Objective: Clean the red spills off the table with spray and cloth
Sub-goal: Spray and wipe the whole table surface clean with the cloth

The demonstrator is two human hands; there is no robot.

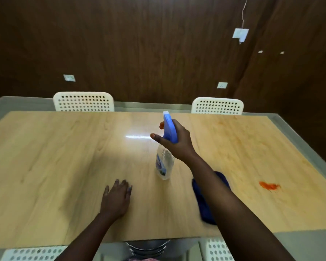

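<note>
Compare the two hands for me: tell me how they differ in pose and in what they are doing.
The right hand is raised above the table and curled round the blue head of the spray bottle; the left hand lies low and holds nothing.
The right hand's thumb sticks out sideways; the left hand's fingers are straight and spread flat on the wood.
The right forearm crosses over the blue cloth; the left is over bare wood.
Both reach forward, bare.

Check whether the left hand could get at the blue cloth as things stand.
Probably not directly: the right hand grips the spray bottle, and its forearm crosses above the blue cloth. The left hand rests flat on the table.
</note>
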